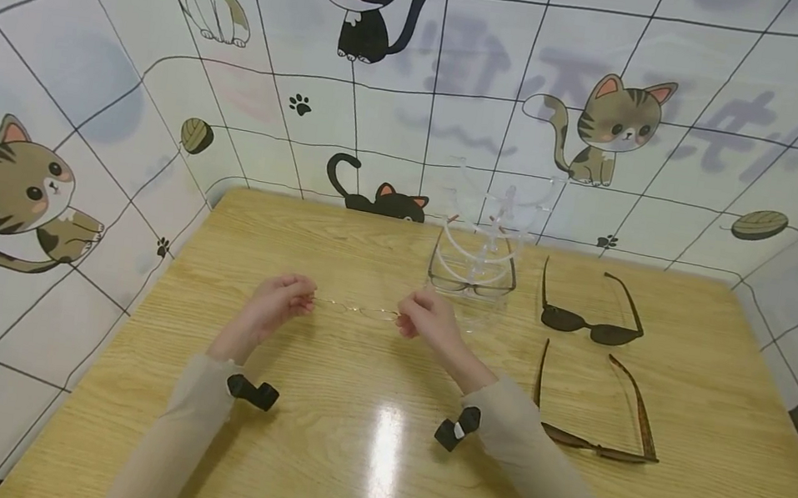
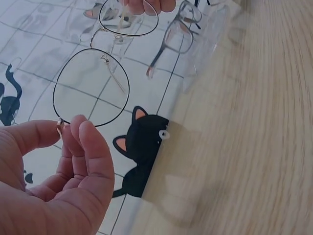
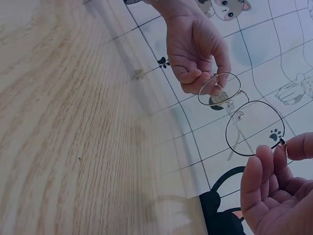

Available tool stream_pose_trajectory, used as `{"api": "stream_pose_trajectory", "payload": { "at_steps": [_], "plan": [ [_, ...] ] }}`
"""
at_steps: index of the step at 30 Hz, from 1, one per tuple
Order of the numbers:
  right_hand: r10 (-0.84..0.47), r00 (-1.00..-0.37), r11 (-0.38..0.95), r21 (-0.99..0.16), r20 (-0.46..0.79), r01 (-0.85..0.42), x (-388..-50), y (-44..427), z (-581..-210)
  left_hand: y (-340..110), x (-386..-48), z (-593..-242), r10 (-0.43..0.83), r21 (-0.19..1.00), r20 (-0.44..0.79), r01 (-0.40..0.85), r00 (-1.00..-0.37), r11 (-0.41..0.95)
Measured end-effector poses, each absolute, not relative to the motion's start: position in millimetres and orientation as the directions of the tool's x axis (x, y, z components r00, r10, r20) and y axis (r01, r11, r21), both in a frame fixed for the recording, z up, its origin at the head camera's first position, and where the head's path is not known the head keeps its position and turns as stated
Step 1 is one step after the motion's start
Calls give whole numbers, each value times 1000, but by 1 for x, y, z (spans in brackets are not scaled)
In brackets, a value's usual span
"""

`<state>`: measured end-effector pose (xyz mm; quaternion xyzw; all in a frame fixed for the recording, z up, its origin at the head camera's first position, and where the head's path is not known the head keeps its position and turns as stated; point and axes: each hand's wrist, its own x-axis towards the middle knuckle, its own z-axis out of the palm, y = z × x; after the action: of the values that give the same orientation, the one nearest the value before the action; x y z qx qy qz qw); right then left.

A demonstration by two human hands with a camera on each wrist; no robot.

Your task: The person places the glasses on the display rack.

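Two hands (image 1: 277, 300) (image 1: 429, 317) hold one glasses pair (image 2: 91, 87) near three other pairs (image 1: 564, 319) (image 1: 599, 450) (image 1: 469, 289).

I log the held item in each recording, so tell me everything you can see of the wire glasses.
The wire glasses have thin, dark, rounded rims, clear-looking lenses and a gold-toned bridge; the frame looks like metal. They are held up above the table, roughly level in the head view. The left hand pinches one outer end, the right hand the other; no other contact shows. How the temples lie is hard to tell.
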<state>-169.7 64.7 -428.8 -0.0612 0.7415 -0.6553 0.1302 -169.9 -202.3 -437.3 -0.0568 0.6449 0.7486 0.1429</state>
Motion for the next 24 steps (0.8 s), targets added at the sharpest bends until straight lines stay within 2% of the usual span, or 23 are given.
{"api": "stream_pose_trajectory", "payload": {
  "at_steps": [8, 17, 24],
  "plan": [
    [-248, -965, 89, -994, -85, 65, -150, 86, -416, -185, -158, -427, 216, 963, -219, -247, -951, -111],
    [-240, -970, 123, -992, -40, 10, -135, 113, -405, -163, -153, -419, 288, 959, -186, -237, -939, -154],
    [-230, -973, 136, -991, -12, -20, -126, 132, -403, -145, -149, -414, 340, 963, -180, -236, -923, -132]
  ]
}}
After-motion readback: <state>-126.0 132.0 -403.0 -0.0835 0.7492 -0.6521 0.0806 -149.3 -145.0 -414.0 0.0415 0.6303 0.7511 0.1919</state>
